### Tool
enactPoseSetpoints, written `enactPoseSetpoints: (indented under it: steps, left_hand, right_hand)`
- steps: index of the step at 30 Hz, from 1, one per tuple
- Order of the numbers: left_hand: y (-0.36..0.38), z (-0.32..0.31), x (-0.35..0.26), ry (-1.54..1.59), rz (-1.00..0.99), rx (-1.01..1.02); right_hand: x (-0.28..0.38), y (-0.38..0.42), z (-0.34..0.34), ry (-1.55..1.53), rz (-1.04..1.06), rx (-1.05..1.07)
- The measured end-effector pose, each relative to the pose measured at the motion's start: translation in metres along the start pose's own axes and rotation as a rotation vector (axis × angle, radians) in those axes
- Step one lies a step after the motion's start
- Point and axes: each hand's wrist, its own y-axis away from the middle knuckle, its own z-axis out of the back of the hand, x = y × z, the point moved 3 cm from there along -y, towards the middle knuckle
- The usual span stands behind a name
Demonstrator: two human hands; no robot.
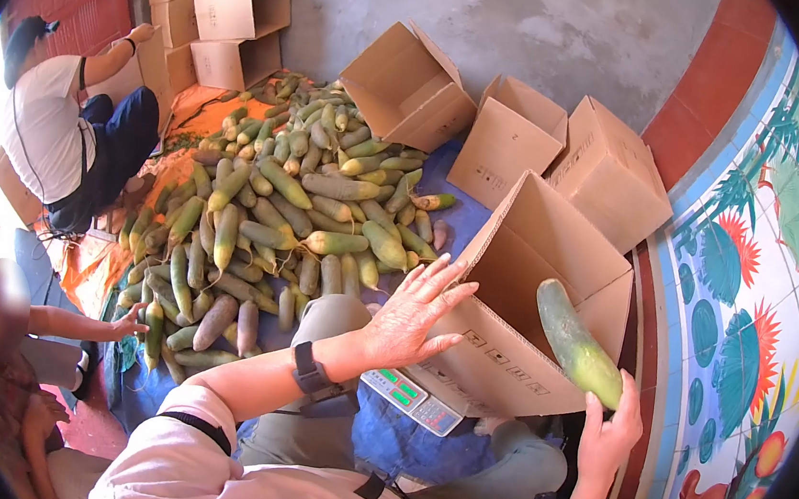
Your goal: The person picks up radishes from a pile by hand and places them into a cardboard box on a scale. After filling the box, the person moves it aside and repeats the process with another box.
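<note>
A long green radish (578,344) is in my right hand (613,429), gripped by its lower end. It slants over the near right rim of an open cardboard box (505,351), its upper end inside the opening. My left hand (417,314) is spread flat, fingers apart, by the box's left rim; the palm looks to rest on the cardboard. Under the box sits a digital scale (412,402) with green displays and a keypad. The box's floor is hidden from me.
A large heap of green radishes (326,214) covers the blue and orange sheets to the left. Other cardboard boxes (505,149) stand behind. One person (50,134) crouches at far left; another person's hand (130,322) reaches toward the heap. A tiled wall (730,310) runs along the right.
</note>
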Motion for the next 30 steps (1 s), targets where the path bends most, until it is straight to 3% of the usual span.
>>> enactPoseSetpoints:
  steps: [13, 15, 18, 22, 25, 27, 30]
  left_hand:
    - [0.005, -0.028, 0.015, 0.135, -0.024, -0.075]
    - [0.004, -0.028, 0.015, 0.137, -0.002, -0.051]
    - [0.005, -0.028, 0.015, 0.137, -0.014, -0.065]
    - [0.004, -0.026, 0.013, 0.126, -0.059, -0.072]
    - [0.005, -0.025, 0.014, 0.094, -0.017, -0.063]
    - [0.006, -0.026, 0.012, 0.131, 0.002, -0.079]
    - [0.005, -0.026, 0.012, 0.14, 0.026, -0.072]
  right_hand:
    - [-0.04, -0.061, -0.088, 0.13, 0.019, 0.591]
    - [-0.053, -0.065, -0.105, -0.066, -0.32, 0.704]
    - [-0.044, -0.078, -0.102, -0.182, -0.447, 0.709]
    - [-0.033, -0.081, -0.091, -0.264, -0.45, 0.604]
    - [-0.008, -0.07, -0.073, -0.329, -0.384, 0.484]
    - [0.006, -0.054, -0.059, -0.329, -0.157, 0.289]
    - [0.015, -0.027, -0.045, -0.203, -0.053, 0.229]
